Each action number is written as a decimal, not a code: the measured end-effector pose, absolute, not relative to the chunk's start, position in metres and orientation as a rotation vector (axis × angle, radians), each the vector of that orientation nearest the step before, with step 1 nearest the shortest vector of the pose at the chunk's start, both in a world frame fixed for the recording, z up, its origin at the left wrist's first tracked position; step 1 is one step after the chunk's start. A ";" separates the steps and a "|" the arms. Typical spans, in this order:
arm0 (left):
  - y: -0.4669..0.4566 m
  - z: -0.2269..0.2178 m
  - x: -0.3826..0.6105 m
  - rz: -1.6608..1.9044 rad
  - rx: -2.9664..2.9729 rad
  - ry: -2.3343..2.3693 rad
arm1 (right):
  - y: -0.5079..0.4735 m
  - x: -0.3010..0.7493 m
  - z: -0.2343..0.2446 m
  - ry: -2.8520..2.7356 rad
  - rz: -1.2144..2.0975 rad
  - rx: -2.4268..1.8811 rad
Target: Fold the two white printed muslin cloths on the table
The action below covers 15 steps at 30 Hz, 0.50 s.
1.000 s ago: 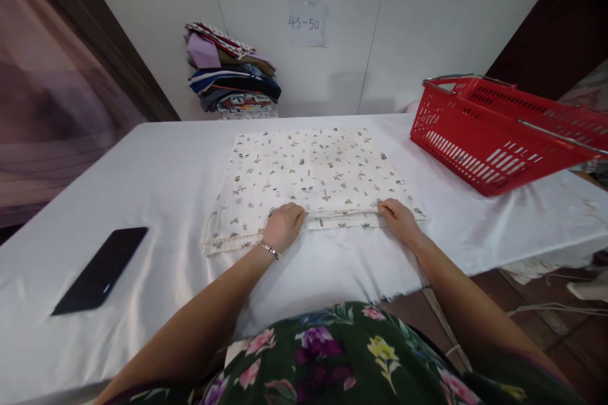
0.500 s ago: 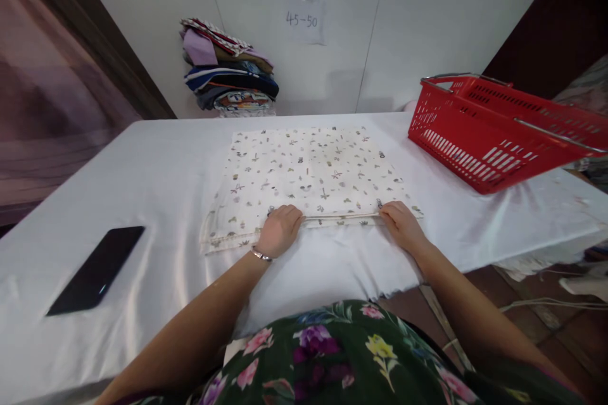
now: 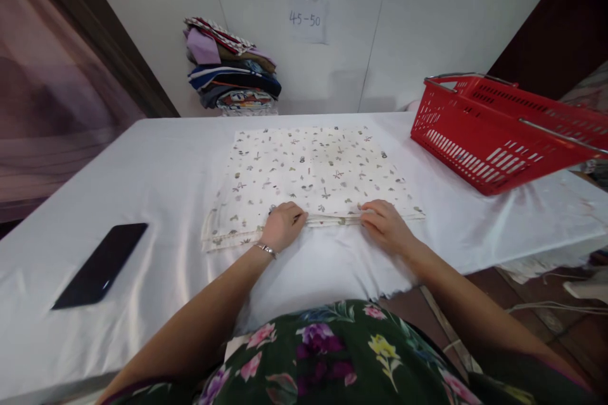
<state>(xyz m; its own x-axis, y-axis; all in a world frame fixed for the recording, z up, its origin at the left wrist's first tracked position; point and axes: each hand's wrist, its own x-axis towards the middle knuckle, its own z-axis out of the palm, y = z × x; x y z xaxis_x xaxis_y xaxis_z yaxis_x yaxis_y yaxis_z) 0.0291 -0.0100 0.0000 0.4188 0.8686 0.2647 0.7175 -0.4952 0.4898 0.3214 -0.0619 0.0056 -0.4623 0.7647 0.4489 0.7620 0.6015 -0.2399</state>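
A cream cloth printed with small plants and figures (image 3: 308,168) lies folded in layers on the white-covered table. My left hand (image 3: 284,225) is closed on its near edge, a little left of the middle, fingertips and thumb pinching the layers. A silver bracelet (image 3: 266,249) circles that wrist. To the right, my right hand (image 3: 387,224) holds the same near edge between thumb and fingers. Between the two hands the stacked edges show as thin lines. The cloth's left near corner lies flat with its layers slightly offset.
A black phone (image 3: 101,266) lies at the left of the table. Against the wall stands a pile of folded fabrics (image 3: 232,69). A red basket with metal handles (image 3: 498,139) sits at the right. Paper signs (image 3: 306,19) hang on the wall.
My right hand has slid left along the near edge, closer to my left hand. The left hand and the cloth stay almost in place; the view has shifted slightly.
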 end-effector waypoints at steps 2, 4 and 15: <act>-0.009 -0.001 0.030 0.722 2.379 1.403 | -0.056 0.309 0.007 -2.390 -0.002 -1.165; -0.009 -0.003 0.030 0.736 2.385 1.413 | -0.048 0.299 0.005 -2.453 -0.026 -1.157; -0.011 -0.006 0.025 0.818 2.481 1.299 | -0.047 0.287 0.001 -2.472 -0.072 -1.148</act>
<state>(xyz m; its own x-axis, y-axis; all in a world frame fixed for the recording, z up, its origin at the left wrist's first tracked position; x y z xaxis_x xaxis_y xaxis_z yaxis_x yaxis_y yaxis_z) 0.0253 -0.0113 -0.0059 0.4532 0.8102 0.3717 0.6855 -0.5833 0.4357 0.2865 -0.0465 0.0007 -0.5756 0.7206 0.3867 0.7418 0.6590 -0.1239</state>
